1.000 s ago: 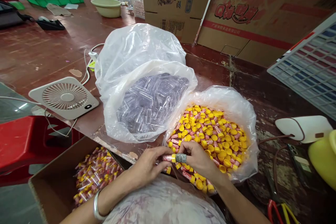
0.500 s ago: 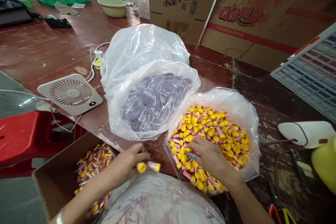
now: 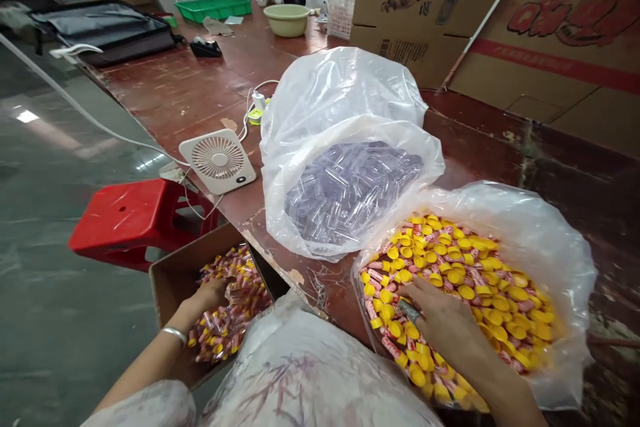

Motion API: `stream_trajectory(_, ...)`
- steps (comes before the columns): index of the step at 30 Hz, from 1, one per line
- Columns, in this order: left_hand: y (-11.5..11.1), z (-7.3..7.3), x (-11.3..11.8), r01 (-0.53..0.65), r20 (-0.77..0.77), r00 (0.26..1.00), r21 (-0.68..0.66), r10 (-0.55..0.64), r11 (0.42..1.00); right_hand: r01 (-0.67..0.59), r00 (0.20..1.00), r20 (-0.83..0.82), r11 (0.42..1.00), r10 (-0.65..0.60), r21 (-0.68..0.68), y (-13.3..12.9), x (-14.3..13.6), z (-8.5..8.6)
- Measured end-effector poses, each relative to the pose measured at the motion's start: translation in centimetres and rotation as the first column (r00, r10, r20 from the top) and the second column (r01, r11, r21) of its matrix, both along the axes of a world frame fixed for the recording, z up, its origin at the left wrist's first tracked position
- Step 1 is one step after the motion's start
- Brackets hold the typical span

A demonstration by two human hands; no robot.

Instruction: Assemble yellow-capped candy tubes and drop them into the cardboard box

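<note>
The right hand (image 3: 445,323) lies spread on yellow-capped tubes (image 3: 465,287) filling a plastic bag (image 3: 565,260). The left hand (image 3: 213,293) reaches into a cardboard box (image 3: 167,287) of packed tubes; its grip cannot be told. Farther along the tabletop (image 3: 190,90): a bag of clear tubes (image 3: 350,187), a small fan (image 3: 217,160).

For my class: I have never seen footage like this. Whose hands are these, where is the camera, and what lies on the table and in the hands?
There is no machine: a person wears a camera on the head, looking down at their own bare hands. The left hand reaches into a cardboard box of wrapped yellow-capped tubes beside the table; whether it grips one is hidden. The right hand rests, fingers spread, on loose yellow-capped tubes in a plastic bag. A second bag holds clear tubes. A small white fan lies on the brown table.
</note>
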State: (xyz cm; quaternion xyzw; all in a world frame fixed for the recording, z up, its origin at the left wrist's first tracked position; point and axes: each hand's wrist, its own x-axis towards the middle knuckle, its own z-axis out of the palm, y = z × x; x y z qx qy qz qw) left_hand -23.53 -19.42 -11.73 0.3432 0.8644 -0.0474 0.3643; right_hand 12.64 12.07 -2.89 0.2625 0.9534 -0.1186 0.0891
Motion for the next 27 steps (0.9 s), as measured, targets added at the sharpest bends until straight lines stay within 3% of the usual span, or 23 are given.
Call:
stream_trajectory(3,0.7,2.6,-0.5,-0.004,-0.001,1.000,-0.025,0.004,1.000,0.015,0.996,-0.082,1.000,-0.016,-0.012,0.6,0.7,-0.3)
stream_trajectory(6,3.7,7.9,1.1,0.115,0.153,0.978,0.181,-0.144,0.977,0.028,0.983,-0.180,0.997,-0.040,-0.069,1.2,1.0,-0.1)
stream_trajectory(8,6.8,11.6,3.5,0.189,0.230,0.922,0.433,-0.310,0.882,0.020,0.961,-0.272,0.990,-0.058,-0.140,1.5,1.0,0.6)
stream_trajectory(10,10.2,14.0,6.0,0.256,0.110,0.913,0.594,-0.392,0.763,0.018,0.928,-0.360,0.978,-0.094,-0.210,1.6,1.1,1.5)
stream_trajectory(11,12.0,14.5,7.0,0.302,0.008,0.919,0.631,-0.395,0.715,0.021,0.911,-0.394,0.970,-0.119,-0.243,1.5,1.1,2.0)
stream_trajectory(13,15.6,14.4,8.3,0.382,-0.191,0.920,0.627,-0.342,0.679,0.032,0.880,-0.441,0.946,-0.180,-0.322,1.1,1.2,2.9)
stream_trajectory(15,19.1,13.5,8.8,0.402,-0.323,0.912,0.575,-0.254,0.712,0.038,0.853,-0.457,0.903,-0.252,-0.427,0.6,1.3,3.5)
stream_trajectory(18,23.6,12.1,9.0,0.373,-0.390,0.903,0.498,-0.182,0.783,0.055,0.806,-0.459,0.820,-0.373,-0.570,0.1,1.5,3.7)
stream_trajectory(20,25.4,11.5,9.1,0.370,-0.394,0.900,0.466,-0.185,0.804,0.065,0.768,-0.463,0.772,-0.444,-0.632,-0.1,1.5,3.5)
stream_trajectory(22,26.0,11.3,9.1,0.383,-0.386,0.902,0.507,-0.194,0.772,0.074,0.720,-0.455,0.711,-0.524,-0.700,-0.3,1.4,3.3)
stream_trajectory(25,24.9,11.6,9.1,0.333,-0.284,0.941,0.695,-0.182,0.637,0.079,0.628,-0.439,0.614,-0.643,-0.785,-0.6,0.7,3.6)
stream_trajectory(27,23.4,12.0,9.3,0.155,-0.039,0.977,0.800,-0.208,0.579,0.046,0.570,-0.503,0.636,-0.650,-0.770,-0.8,-0.1,4.0)
